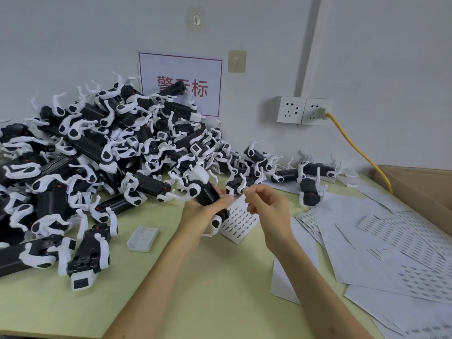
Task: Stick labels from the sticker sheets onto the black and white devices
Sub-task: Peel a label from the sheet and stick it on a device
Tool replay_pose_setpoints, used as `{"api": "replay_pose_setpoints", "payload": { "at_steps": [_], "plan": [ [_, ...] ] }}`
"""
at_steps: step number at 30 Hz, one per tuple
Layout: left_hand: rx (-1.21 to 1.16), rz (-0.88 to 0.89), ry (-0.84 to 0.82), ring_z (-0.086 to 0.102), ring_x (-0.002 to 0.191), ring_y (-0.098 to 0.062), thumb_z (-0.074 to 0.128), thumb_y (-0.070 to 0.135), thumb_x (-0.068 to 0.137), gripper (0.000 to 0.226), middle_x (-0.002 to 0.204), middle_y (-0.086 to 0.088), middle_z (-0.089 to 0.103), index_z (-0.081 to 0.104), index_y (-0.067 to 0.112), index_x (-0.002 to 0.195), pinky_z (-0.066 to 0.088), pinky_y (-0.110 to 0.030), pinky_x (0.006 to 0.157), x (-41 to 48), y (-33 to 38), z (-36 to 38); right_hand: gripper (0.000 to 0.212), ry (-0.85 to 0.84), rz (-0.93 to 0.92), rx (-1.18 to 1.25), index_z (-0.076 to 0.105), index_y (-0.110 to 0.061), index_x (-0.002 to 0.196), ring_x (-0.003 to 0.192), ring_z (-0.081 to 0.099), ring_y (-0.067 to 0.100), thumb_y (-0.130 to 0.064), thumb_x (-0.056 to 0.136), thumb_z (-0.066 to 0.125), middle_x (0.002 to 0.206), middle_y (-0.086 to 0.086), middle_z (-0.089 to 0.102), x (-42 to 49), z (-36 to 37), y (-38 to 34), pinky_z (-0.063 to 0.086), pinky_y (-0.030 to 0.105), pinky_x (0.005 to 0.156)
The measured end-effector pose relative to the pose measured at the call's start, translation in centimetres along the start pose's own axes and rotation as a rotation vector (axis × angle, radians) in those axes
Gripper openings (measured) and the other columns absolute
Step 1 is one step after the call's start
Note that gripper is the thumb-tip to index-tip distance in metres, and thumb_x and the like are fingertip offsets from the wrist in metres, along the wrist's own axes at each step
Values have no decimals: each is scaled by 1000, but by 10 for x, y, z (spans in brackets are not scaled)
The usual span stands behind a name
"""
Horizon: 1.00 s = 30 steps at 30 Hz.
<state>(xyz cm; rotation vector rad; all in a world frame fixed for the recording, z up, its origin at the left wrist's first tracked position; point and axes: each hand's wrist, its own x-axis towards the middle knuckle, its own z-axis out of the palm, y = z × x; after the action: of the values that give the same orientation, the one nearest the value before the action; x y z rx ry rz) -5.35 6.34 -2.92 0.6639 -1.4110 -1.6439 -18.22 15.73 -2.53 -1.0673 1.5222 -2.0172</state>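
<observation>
Head view: a pile of black and white devices [97, 148] covers the tabletop [195, 277] from 8 to 11 o'clock. Sticker sheets [391, 253] lie spread at 4 o'clock, and a cardboard box [415, 187] stands at 3 o'clock. At centre, the left hand [193, 211] grips one device [208, 194] above a small sticker sheet [241, 221]. The right hand [266, 206], just beside it, has thumb and forefinger pinched together. Whether a label lies between them cannot be told.

devices [80, 152] look like smooth plastic, black bodies slightly glossy, white clips matt; sticker sheets [391, 243] are thin matt paper; table [195, 277] has a flat matt pale-green top; the box [420, 189] is plain brown cardboard; yellow cable [354, 145] looks rubbery
</observation>
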Motion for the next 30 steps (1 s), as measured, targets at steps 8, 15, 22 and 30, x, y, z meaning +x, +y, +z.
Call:
{"api": "replay_pose_setpoints", "payload": {
  "at_steps": [8,15,22,30],
  "plan": [
    [-406,-270,-5,73,75,-15,62,76,79,71,95,-2,76,79,14,108,56,-22,57,4,6,-11,90,-337,169,-92,36,-43,143,116,65,4,-45,72,91,124,-10,69,-9,12,12,53,23,85],
    [-208,-179,-116,60,120,-23,21,84,88,86,121,-7,74,75,25,119,41,-40,92,6,-1,-6,75,-213,106,-41,40,-43,139,104,70,4,-28,82,86,111,-15,73,-14,22,18,54,14,75],
    [891,242,-227,38,136,-13,45,83,82,77,143,12,46,38,42,146,34,-35,107,3,-23,-1,66,-100,271,558,48,-13,146,121,67,27,-35,89,76,128,9,69,-3,8,4,54,41,97],
    [257,-35,-243,70,109,-26,43,43,107,36,115,-4,75,70,23,118,53,-25,82,18,-17,-19,51,-112,364,570,64,-13,131,100,73,30,-41,88,64,127,12,70,9,-28,-11,55,46,90]
  ]
}}
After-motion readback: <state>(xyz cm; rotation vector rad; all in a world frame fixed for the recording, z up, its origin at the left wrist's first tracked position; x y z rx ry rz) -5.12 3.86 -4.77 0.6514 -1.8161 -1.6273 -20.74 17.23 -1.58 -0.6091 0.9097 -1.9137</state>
